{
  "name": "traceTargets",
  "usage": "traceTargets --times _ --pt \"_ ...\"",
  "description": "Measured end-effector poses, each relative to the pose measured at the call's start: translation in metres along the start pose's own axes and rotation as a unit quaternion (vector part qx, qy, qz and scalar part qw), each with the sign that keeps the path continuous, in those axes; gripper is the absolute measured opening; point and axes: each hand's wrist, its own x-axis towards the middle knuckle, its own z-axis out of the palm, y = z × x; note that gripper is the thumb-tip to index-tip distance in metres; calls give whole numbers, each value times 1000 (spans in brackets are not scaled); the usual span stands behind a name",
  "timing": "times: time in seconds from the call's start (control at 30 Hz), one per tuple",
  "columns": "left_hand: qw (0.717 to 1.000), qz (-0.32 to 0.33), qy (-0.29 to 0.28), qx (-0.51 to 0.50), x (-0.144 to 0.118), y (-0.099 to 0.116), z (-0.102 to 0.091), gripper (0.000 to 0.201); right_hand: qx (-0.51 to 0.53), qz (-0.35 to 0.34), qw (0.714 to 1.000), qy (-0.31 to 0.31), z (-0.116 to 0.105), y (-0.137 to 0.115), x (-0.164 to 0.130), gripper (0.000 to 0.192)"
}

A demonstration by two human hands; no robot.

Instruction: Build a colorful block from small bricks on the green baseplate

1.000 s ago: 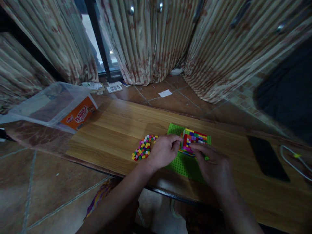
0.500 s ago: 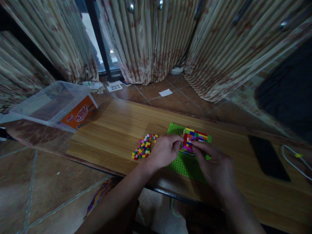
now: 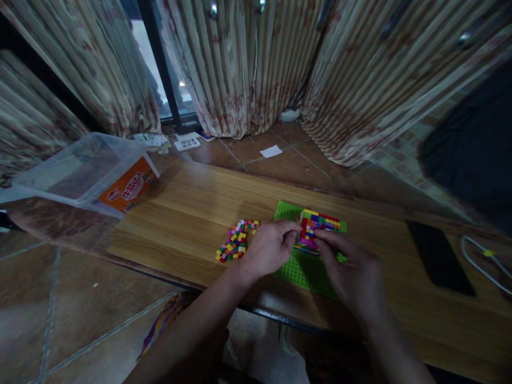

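Observation:
A green studded baseplate (image 3: pixel 301 271) lies on the wooden table (image 3: pixel 188 213). On its far part stands a block of many-coloured small bricks (image 3: pixel 320 224). My left hand (image 3: pixel 269 248) rests on the table with its fingertips against the block's left side. My right hand (image 3: pixel 352 270) lies over the plate, its fingertips pressing on the block's near edge. A heap of loose coloured bricks (image 3: pixel 236 241) sits just left of my left hand. Whether a single brick is pinched under my right fingers is hidden.
A clear plastic tub with an orange label (image 3: pixel 86 173) lies on its side at the table's left end. A black phone (image 3: pixel 438 257) and a white cable (image 3: pixel 482 261) lie at the right. Striped curtains (image 3: pixel 248 64) hang behind, with papers (image 3: pixel 188 143) on the tiled floor.
My right hand's fingertips have crept a little up and left along the block's near edge. My left hand has stayed in place against the block.

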Motion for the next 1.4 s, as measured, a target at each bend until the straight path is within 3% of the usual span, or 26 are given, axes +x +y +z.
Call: traceTargets --times 0.13,0.37,0.63,0.97,1.17,1.4 --pt "998 59 -14 12 0 2 -2 29 -6 5 1000 -3 0 -2 1 19" --pt "977 139 -71 144 -5 4 -2 33 -15 0 1000 -2 0 -3 2 19" --pt "959 161 -78 219 -3 6 -2 30 -12 12 1000 -10 0 -5 2 20" --pt "969 151 -63 186 -8 -3 3 35 14 42 999 8 0 2 1 20" --pt "982 142 -19 121 -6 -6 3 38 24 54 997 43 -1 4 1 17" --pt "989 64 113 72 1 -4 -18 30 56 22 991 118 -2 -16 -2 11"
